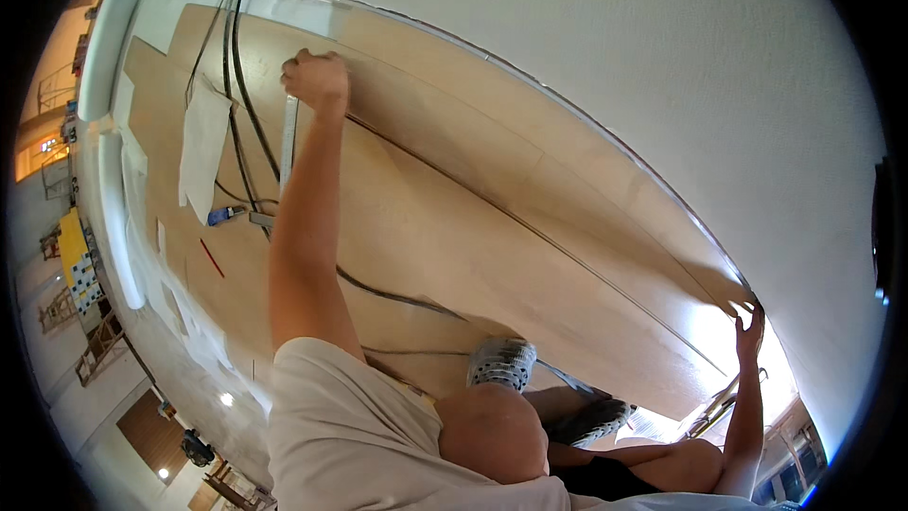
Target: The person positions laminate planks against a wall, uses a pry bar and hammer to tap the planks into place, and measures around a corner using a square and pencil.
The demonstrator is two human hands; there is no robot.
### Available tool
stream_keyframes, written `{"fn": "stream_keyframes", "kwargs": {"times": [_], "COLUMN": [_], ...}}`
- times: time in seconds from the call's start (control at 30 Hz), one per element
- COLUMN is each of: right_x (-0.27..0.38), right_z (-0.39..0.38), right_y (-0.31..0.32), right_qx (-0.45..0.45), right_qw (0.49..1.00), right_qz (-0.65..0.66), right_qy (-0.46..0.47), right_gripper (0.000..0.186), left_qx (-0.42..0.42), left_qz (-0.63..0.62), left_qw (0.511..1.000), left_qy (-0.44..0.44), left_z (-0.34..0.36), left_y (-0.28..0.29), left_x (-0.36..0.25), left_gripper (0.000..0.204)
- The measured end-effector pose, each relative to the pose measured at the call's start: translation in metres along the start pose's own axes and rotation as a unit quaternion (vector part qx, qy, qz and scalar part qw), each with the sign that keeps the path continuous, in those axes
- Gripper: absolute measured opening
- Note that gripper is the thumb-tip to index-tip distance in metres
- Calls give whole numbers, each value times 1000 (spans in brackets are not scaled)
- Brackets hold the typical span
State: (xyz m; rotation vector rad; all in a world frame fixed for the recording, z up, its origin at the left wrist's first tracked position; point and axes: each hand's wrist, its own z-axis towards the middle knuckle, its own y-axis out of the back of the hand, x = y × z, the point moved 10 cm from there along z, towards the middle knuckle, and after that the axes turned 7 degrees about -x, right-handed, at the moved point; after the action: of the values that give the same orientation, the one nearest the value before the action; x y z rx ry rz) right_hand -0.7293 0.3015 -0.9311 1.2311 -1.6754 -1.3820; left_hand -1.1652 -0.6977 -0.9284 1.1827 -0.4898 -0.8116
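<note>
My left hand [318, 81] rests at the upper middle with its fingers curled over the top end of a straight metal bar [289, 137]; what it grips is unclear. A long pale wooden strip [454, 118] runs diagonally beside it along the white wall. My right hand [749, 326] is at the far right end of this strip, fingers apart against its edge by the wall. Beneath both lies a broad light-brown board [445, 237] with a thin straight groove or rod along it. My bent knee and a grey patterned shoe [501, 364] are on the board below.
Black cables [241, 85] cross the board. A white sheet [203, 147], a blue-handled tool [225, 216] and a red pencil-like stick [212, 257] lie at left. White rolls [121, 218] line the left edge. The white wall [662, 47] bounds the upper right.
</note>
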Motion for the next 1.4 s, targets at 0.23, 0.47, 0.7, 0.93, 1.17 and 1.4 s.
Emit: {"fn": "stream_keyframes", "kwargs": {"times": [0.23, 0.47, 0.7, 0.93, 1.17, 1.4], "right_x": [7, 12, -1, 29, 44, 37], "right_z": [2, 5, -7, 4, 10, 13], "right_y": [-3, 3, 2, 15, 4, -24], "right_qx": [-30, -66, -17, -2, 34, 75], "right_qw": [998, 995, 998, 998, 998, 995], "right_qz": [18, 31, 53, 67, 60, 56], "right_qy": [48, 63, 14, 21, -14, -22], "right_gripper": [62, 57, 60, 53, 53, 56], "left_qx": [29, 123, 124, 143, 193, 212], "left_qz": [-166, -110, -72, -68, -8, 0], "left_qw": [877, 875, 875, 881, 903, 908], "left_qy": [-450, -455, -463, -446, -383, -361], "left_z": [-114, -99, -110, -117, -120, -128], "left_y": [21, 15, 22, 14, 15, -11], "left_x": [-140, -152, -154, -151, -148, -172], "left_gripper": [43, 42, 43, 42, 56, 78]}}
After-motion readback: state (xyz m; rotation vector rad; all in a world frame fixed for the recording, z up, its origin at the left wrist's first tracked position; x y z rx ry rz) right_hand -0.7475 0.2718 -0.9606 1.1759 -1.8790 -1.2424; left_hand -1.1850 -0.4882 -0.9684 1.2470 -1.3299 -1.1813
